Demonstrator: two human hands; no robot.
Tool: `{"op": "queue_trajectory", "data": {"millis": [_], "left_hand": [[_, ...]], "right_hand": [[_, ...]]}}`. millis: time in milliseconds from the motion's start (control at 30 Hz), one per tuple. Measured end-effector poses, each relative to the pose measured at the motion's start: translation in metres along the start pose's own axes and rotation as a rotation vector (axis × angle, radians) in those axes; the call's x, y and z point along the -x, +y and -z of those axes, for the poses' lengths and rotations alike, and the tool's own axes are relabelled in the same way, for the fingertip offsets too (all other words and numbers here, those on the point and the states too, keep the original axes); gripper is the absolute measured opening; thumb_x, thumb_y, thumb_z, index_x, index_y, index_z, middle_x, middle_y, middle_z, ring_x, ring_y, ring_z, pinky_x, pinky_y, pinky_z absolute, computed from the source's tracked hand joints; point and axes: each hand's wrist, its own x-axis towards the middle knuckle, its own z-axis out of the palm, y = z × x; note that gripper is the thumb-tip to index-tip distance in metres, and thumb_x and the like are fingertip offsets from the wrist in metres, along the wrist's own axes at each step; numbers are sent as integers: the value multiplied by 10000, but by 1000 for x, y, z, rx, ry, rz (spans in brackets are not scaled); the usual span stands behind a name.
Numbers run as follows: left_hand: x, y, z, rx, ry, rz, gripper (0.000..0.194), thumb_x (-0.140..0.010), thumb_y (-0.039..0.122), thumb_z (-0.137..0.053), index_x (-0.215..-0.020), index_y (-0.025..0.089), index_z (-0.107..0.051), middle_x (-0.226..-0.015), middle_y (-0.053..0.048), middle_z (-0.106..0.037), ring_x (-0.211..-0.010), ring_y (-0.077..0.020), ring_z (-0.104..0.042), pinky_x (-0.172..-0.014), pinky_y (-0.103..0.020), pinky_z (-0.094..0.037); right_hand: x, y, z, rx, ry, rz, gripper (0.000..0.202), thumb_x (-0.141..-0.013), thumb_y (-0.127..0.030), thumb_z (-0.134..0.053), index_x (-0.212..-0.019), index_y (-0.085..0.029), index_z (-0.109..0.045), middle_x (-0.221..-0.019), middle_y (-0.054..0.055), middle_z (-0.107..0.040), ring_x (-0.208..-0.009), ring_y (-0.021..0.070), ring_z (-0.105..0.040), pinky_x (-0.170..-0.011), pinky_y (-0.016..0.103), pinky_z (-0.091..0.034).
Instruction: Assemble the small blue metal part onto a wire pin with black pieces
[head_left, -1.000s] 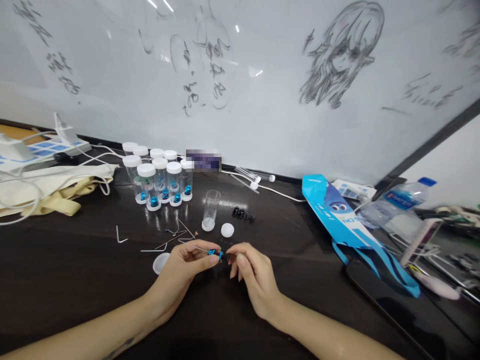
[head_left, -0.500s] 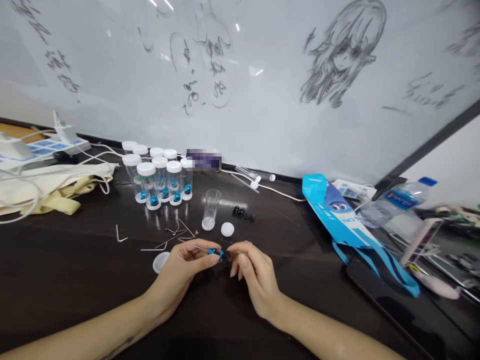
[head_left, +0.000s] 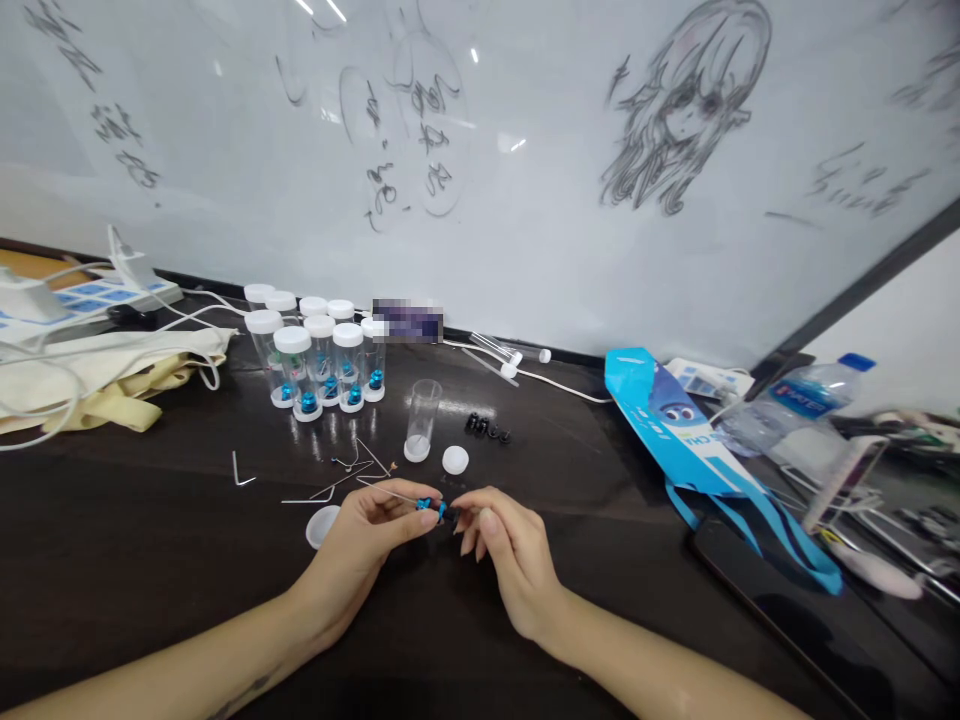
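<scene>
My left hand (head_left: 375,530) pinches a small blue part (head_left: 426,504) with a thin metal wire sticking out to the left. A small black piece (head_left: 451,515) sits at the right end of the blue part. The fingertips of my right hand (head_left: 506,545) are bent close to that black piece; whether they grip it cannot be made out. Just beyond the hands stand an open clear tube (head_left: 423,425) and a white cap (head_left: 455,460). A white round lid (head_left: 322,526) lies beside my left hand, near several thin wires (head_left: 360,468).
Several capped clear tubes (head_left: 292,370) with blue parts stand at the back left. Small black pieces (head_left: 487,428) lie beyond my right hand. An L-shaped metal key (head_left: 238,470) is at left. To the right are a blue bag (head_left: 667,420), a water bottle (head_left: 802,400) and a dark tablet (head_left: 772,610).
The fingers of my right hand have shifted very slightly at the black piece. My left hand keeps its pinch on the blue part, and the objects around stay where they were.
</scene>
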Motion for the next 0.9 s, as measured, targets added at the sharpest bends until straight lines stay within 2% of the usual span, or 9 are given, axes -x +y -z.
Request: {"op": "queue_trajectory", "data": {"millis": [100, 567, 800, 900], "left_hand": [[0, 1, 0, -6, 8, 2, 176, -682, 222, -831, -848, 219, -775, -752, 8, -731, -752, -124, -607, -744, -215, -450], [0, 1, -2, -35, 11, -10, 179, -668, 238, -832, -838, 221, -776, -763, -6, -739, -765, -157, -634, -761, -252, -465], [-1, -1, 0, -95, -7, -31, 189, -663, 236, -832, -844, 222, -779, -756, -7, -735, -746, -159, -626, -737, -249, -463], [-1, -2, 0, -100, -15, -34, 180, -667, 226, -830, -840, 231, -779, -752, 3, -732, -744, -147, -622, -740, -234, -459]], "right_hand": [[0, 0, 0, 0, 0, 5, 333, -1031, -351, -330, -1080, -190, -618, -790, 35, -604, -640, 138, -588, -611, 264, -489], [-1, 0, 0, 16, -13, -14, 346, -1034, -351, -334, -1006, -178, -633, -759, 31, -623, -629, 134, -595, -607, 257, -482], [-3, 1, -1, 68, -112, -109, 408, -1032, -364, -354, -748, -174, -577, -653, 8, -585, -591, 125, -570, -590, 238, -452], [-4, 0, 0, 87, -135, -108, 371, -1021, -355, -395, -736, -178, -554, -666, 2, -587, -600, 123, -577, -601, 236, -448]]}}
